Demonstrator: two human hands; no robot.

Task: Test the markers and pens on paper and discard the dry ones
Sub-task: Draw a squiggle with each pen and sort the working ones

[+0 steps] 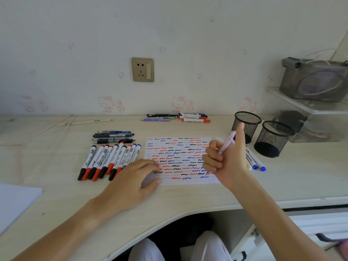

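A white paper sheet (180, 151) full of red, blue and black squiggles lies mid-desk. My right hand (224, 159) grips a light purple pen (227, 143), thumb raised, with the tip down near the sheet's lower right. My left hand (138, 176) rests flat on the sheet's lower left corner, fingers straight. A row of several whiteboard markers (110, 162) with red, black and blue caps lies left of the sheet. Several dark pens (113, 137) lie above that row. Two blue-capped markers (255, 160) lie right of the sheet.
Two black mesh pen cups (246, 127) (272, 139) stand at the right. More pens and markers (178, 117) lie by the wall. A clear shelf (308, 106) with a grey bag is far right. White paper (15, 202) lies at the left edge.
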